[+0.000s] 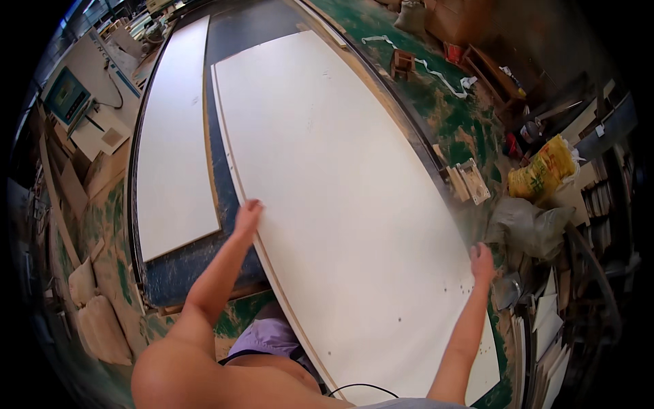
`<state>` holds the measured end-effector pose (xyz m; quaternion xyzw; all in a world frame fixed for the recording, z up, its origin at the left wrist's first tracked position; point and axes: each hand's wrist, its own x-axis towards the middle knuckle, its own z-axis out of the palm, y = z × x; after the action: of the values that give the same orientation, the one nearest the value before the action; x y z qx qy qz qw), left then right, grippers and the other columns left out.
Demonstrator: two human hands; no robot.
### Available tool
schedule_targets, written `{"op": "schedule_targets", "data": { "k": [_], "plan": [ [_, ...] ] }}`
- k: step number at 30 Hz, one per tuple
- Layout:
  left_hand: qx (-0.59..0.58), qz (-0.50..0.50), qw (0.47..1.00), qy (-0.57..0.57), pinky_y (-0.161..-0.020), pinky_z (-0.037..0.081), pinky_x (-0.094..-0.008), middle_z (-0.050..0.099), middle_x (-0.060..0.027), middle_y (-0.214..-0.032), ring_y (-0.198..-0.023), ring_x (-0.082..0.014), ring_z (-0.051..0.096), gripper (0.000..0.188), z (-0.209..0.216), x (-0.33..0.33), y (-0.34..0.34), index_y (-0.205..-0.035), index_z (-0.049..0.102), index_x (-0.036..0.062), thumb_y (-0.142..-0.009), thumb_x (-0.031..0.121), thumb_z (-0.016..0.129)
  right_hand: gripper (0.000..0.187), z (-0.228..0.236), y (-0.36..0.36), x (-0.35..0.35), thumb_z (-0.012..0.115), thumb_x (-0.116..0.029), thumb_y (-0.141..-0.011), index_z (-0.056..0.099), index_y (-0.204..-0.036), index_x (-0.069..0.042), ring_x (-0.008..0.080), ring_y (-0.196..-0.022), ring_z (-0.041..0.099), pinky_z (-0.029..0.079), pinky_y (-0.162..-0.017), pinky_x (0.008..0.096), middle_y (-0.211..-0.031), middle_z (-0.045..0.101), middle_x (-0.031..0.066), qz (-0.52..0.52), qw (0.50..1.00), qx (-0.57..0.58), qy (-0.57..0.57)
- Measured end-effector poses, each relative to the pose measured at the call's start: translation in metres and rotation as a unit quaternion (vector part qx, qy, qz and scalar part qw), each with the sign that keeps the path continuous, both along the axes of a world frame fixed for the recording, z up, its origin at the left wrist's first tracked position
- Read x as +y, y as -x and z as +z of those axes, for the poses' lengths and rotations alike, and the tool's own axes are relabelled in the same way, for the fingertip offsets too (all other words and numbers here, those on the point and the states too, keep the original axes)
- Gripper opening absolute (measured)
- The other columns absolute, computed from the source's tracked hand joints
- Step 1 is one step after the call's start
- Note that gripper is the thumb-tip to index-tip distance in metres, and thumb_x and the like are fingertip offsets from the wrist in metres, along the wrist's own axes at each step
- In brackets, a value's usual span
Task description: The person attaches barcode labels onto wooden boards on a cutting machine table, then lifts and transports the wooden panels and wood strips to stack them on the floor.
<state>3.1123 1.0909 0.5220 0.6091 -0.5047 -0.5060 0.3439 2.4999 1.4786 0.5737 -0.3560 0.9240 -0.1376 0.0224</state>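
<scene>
A long white panel (347, 184) with small dark holes near its close end lies slanting in front of me, its near part reaching past the dark machine table (235, 269) towards my body. At the panel's left edge, my left hand (249, 217) is closed, with its fingers at the rim. Opposite it, my right hand (481, 260) grips the right edge; its fingertips are partly hidden and slightly blurred. A narrower white panel (174, 150) rests on the table to the left, apart from both hands.
Left of the table stands a control cabinet (88, 95) with a screen; stuffed sacks (102, 328) lie below it. On the right are a yellow sack (543, 169), a grey plastic bag (528, 225), wooden blocks (470, 181) and upright board offcuts (545, 341). A small wooden stool (402, 63) stands farther back.
</scene>
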Motion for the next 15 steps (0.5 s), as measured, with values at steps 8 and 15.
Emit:
{"op": "schedule_targets", "data": {
  "k": [8,15],
  "plan": [
    [-0.164,0.120,0.977,-0.059,-0.096,0.046,-0.0388,0.055,-0.0174,-0.129,-0.115,-0.0278,0.056,0.072,-0.051,-0.095,-0.081,-0.143,0.041,0.0015,-0.085,0.034,0.069,0.038,-0.062,-0.021,-0.017,0.050,-0.041,-0.096,0.064,-0.112,-0.009,0.0392,-0.087,0.064,0.050,-0.075,0.0480,-0.096,0.069,0.0171,-0.119,0.988,-0.002,0.103],
    [0.055,0.079,0.987,-0.127,-0.101,0.042,-0.0447,0.050,-0.0162,-0.137,-0.123,-0.0297,0.050,0.077,-0.022,-0.118,-0.053,-0.142,0.036,-0.0039,-0.089,0.044,0.064,0.053,-0.094,-0.022,-0.018,0.045,-0.049,-0.096,0.071,-0.095,-0.003,0.0422,-0.096,0.063,0.049,-0.082,0.0503,-0.098,0.068,0.0244,-0.157,0.987,-0.039,0.021]
  ]
}}
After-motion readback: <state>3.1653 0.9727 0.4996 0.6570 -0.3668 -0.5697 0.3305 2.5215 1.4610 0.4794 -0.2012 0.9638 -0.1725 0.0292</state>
